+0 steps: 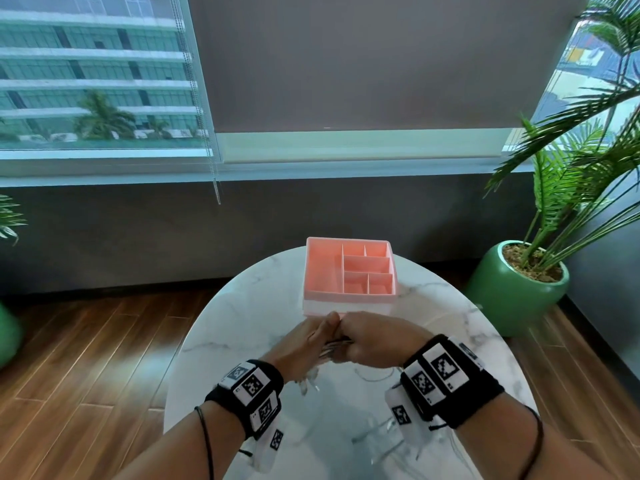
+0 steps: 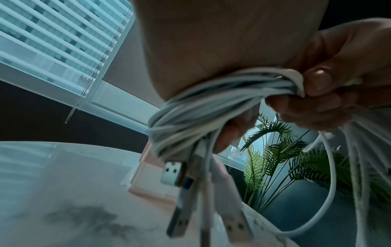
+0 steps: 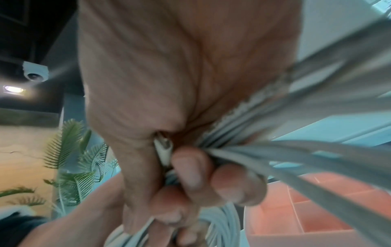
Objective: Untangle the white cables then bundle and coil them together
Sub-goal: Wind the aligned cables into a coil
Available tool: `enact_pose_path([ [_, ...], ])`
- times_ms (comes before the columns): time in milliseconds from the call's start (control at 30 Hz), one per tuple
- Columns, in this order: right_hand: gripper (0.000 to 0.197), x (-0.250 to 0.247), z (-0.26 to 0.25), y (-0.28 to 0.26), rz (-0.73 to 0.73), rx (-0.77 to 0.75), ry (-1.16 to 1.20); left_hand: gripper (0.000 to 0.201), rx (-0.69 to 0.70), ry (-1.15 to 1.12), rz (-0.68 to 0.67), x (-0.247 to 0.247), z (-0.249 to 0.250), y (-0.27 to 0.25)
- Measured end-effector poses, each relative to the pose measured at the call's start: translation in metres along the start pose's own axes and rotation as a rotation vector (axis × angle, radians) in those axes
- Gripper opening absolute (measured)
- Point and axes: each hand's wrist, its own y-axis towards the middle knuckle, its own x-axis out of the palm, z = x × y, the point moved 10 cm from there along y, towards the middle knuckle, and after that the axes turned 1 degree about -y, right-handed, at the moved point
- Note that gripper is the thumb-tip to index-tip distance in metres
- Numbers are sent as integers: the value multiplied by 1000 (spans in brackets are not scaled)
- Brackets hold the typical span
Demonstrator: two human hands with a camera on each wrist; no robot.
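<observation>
Now both hands, left hand (image 1: 309,344) and right hand (image 1: 372,341), clamp the soft, springy white cables (image 2: 211,103); I'd regrip at twelve o'clock.

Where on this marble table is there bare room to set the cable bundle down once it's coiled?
Bare marble lies on the table left of the pink organizer, and on its right side toward the green pot. The middle is crowded: both hands, left hand and right hand, grip the white cables just before the organizer, and loose strands trail below the right wrist.
</observation>
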Motion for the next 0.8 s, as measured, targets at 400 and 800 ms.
enact_pose_path([
  [400, 25, -25, 24, -4, 161, -43, 440, 13, -294, 11, -291, 20, -16, -11],
  [800, 68, -36, 5, -23, 533, -295, -123, 37, -511, -428, -160, 20, -30, -19],
])
